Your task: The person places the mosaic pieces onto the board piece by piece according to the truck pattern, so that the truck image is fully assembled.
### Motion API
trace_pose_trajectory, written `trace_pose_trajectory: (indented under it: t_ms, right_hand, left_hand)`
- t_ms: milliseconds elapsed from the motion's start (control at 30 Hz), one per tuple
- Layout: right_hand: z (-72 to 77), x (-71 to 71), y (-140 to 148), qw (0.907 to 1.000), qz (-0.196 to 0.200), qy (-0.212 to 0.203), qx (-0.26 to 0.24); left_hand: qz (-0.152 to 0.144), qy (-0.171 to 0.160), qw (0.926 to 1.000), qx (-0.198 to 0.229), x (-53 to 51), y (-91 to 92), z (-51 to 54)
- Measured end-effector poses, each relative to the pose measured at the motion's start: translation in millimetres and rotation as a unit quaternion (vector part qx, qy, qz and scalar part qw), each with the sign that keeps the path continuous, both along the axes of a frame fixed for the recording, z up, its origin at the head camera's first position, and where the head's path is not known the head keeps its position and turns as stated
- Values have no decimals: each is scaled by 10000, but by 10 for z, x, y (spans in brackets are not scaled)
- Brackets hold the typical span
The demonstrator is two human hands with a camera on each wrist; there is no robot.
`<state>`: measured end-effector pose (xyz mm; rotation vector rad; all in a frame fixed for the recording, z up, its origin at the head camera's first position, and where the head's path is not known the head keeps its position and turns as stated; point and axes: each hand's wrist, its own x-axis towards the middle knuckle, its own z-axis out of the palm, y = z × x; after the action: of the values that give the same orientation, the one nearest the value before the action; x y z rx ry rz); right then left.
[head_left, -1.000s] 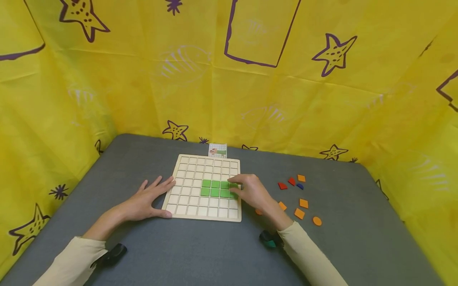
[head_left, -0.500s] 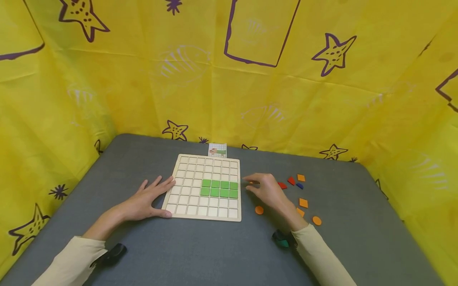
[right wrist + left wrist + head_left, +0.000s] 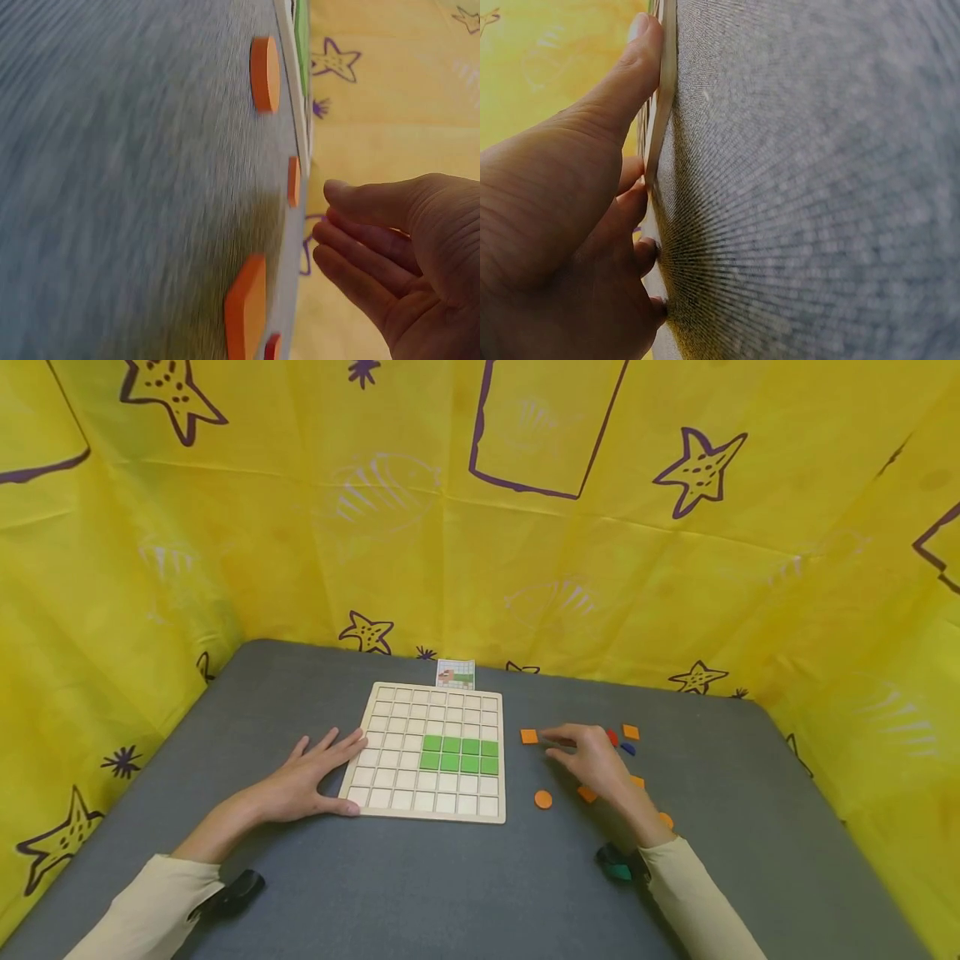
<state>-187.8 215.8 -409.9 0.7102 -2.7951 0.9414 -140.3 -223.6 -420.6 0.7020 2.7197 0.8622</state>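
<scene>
A pale wooden grid board (image 3: 386, 779) lies on the table, with a block of several green square tiles (image 3: 450, 745) in its right half. My left hand (image 3: 296, 783) rests against the board's left edge, fingers spread; in the left wrist view its thumb (image 3: 634, 64) touches the rim. To the right of the board, my right hand (image 3: 595, 762) hovers above the loose pieces, thumb and fingers apart, holding nothing. Just left of its fingertips lies an orange square tile (image 3: 529, 737). An orange round tile (image 3: 543, 799) sits nearer the front.
Under and beyond the right hand are more pieces: an orange square (image 3: 631, 732), a blue piece (image 3: 627, 749), a red piece (image 3: 612, 738) and an orange tile (image 3: 587, 793). A small picture card (image 3: 456, 674) stands behind the board. Yellow patterned cloth (image 3: 480, 568) surrounds the grey table.
My right hand has moved away from the green tiles, rightward over the loose pieces, uncovering the green block's right end and the orange square. The left hand has stayed put.
</scene>
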Motion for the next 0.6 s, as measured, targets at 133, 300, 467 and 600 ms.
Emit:
trace_pose_trajectory:
  t_ms: [133, 300, 467, 600]
  right_hand:
    - [3, 27, 150, 10000, 9, 62, 9]
    - [26, 85, 345, 9999, 51, -137, -3]
    - [48, 163, 493, 9985, 374, -374, -169]
    - [22, 216, 607, 9961, 650, -497, -339]
  left_hand:
    - [1, 2, 10000, 5, -5, -4, -7]
    - [-5, 2, 10000, 26, -3, -5, -12]
    - [7, -13, 10000, 15, -1, -9, -13]
    - [18, -29, 10000, -1, -4, -5, -11]
